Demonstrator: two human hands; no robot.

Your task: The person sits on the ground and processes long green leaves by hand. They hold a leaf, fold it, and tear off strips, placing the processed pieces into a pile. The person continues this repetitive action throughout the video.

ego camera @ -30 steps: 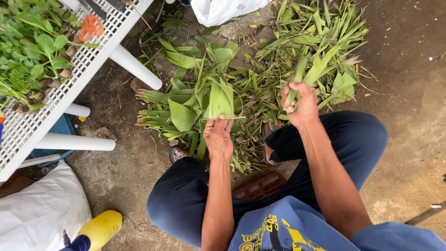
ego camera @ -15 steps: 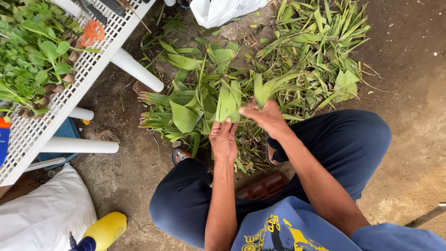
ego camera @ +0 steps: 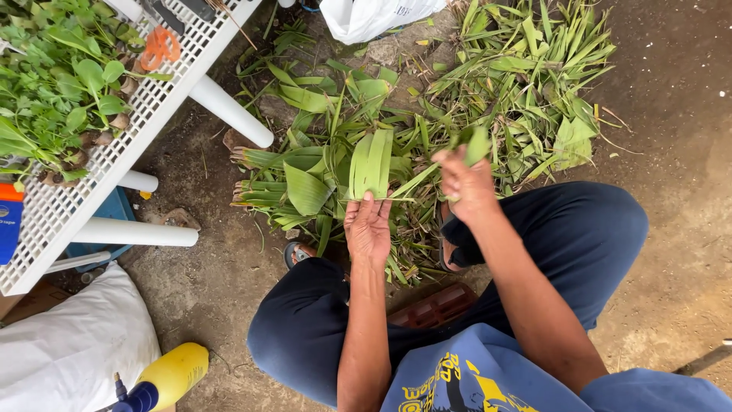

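I am squatting over a heap of long green leaves (ego camera: 427,114) on the dirt ground. My left hand (ego camera: 367,226) holds a flat bunch of stacked green leaf strips (ego camera: 371,164) by their lower ends, fanned upward. To its right, my right hand (ego camera: 467,183) grips another green leaf (ego camera: 474,143) whose long blade runs down-left toward the bunch. Both hands hover just above the heap, in front of my knees.
A white perforated table (ego camera: 107,160) with white legs stands at left, carrying leafy seedlings (ego camera: 53,84) and orange scissors (ego camera: 158,47). A white sack (ego camera: 69,343) and a yellow spray bottle (ego camera: 160,374) lie lower left. A white plastic bag (ego camera: 366,17) sits at the top.
My right hand came in from the right heap toward the bunch with a leaf, then drew back right a little. The bunch in my left hand now looks flatter and wider.
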